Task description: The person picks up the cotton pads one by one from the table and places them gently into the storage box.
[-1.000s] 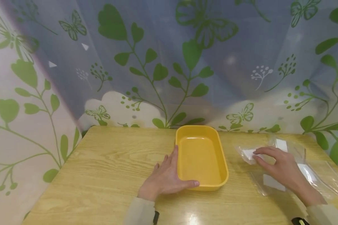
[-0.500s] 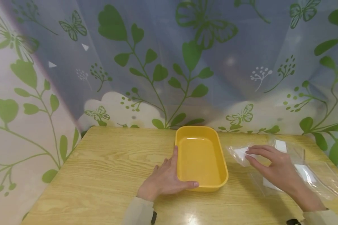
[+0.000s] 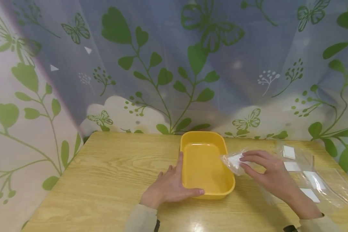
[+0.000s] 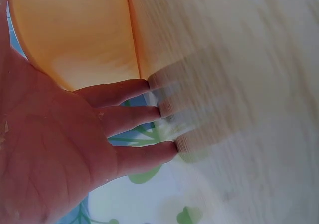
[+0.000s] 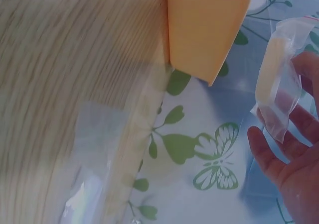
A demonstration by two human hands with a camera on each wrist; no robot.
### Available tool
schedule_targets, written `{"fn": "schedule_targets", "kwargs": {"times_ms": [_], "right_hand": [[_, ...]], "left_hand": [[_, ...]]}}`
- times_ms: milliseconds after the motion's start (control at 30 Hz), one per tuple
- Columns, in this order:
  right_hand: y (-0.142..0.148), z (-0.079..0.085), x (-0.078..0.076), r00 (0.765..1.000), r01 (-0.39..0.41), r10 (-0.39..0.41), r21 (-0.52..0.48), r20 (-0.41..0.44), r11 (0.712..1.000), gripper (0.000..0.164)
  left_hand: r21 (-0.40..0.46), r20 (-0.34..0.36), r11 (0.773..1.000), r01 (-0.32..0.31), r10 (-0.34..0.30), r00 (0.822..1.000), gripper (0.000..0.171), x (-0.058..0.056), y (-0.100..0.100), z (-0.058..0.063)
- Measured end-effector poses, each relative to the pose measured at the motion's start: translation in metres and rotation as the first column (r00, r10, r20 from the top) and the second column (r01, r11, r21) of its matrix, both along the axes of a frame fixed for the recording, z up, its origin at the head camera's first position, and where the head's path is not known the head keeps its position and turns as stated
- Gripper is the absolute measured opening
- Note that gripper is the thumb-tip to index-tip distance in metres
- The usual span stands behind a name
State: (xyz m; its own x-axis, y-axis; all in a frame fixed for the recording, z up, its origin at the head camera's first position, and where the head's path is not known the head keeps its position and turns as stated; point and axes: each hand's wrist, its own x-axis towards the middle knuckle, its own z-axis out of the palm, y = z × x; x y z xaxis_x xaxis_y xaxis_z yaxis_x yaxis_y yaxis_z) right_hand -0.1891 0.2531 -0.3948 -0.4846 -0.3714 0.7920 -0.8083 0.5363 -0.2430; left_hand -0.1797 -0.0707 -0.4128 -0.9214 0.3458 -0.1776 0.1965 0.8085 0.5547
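A yellow plastic box (image 3: 203,137) with rounded corners stands on the table. My left hand (image 3: 167,187) spreads around its near-left corner, thumb along the front rim and index finger on the left side. In the left wrist view, the other fingers (image 4: 142,157) reach straight down to the wood. My right hand (image 3: 271,175) pinches a small clear plastic bag (image 3: 232,161) with a flat white piece inside, between thumb and fingertips. That bag overlaps the box's right rim in the head view. Seen from the right wrist, the bag (image 5: 279,79) hangs above the tabletop.
Several more clear bags with white pieces (image 3: 288,152) lie at the right of the wooden table (image 3: 119,167), partly behind my right forearm. One flat bag (image 5: 92,154) shows in the right wrist view. A leaf-and-butterfly curtain (image 3: 150,96) hangs along the table's back edge.
My right hand has carried the pinched bag leftward, from over the other bags to the box's right rim. My left hand and the box have stayed put.
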Motion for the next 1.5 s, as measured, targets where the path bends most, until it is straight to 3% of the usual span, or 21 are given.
{"fn": "schedule_targets", "kwargs": {"times_ms": [133,400,633,1067,1500], "right_hand": [[-0.008,0.001,0.004,0.999,0.004,-0.005,0.027,0.049,1.000,0.038],[-0.020,-0.002,0.004,0.999,-0.045,0.045,0.026,0.011,0.999,0.037],[-0.027,-0.007,0.002,0.999,-0.040,0.039,0.043,0.033,0.998,0.042],[-0.045,-0.014,-0.002,0.997,-0.052,0.057,0.104,-0.048,0.993,0.037],[-0.060,-0.018,-0.005,0.997,-0.004,0.018,0.176,-0.073,0.984,0.047]], "left_hand": [[-0.010,-0.004,1.000,0.000,0.000,1.000,0.137,0.001,-0.001,0.000],[-0.003,-0.021,1.000,0.004,-0.004,1.000,0.137,0.000,-0.001,-0.001],[-0.014,-0.035,1.000,-0.002,0.001,0.999,0.137,-0.002,-0.001,-0.002],[-0.040,-0.024,0.999,-0.004,0.003,1.000,0.136,-0.003,0.001,0.001],[-0.028,-0.008,1.000,-0.005,0.005,1.000,0.134,-0.004,0.001,0.000]]}}
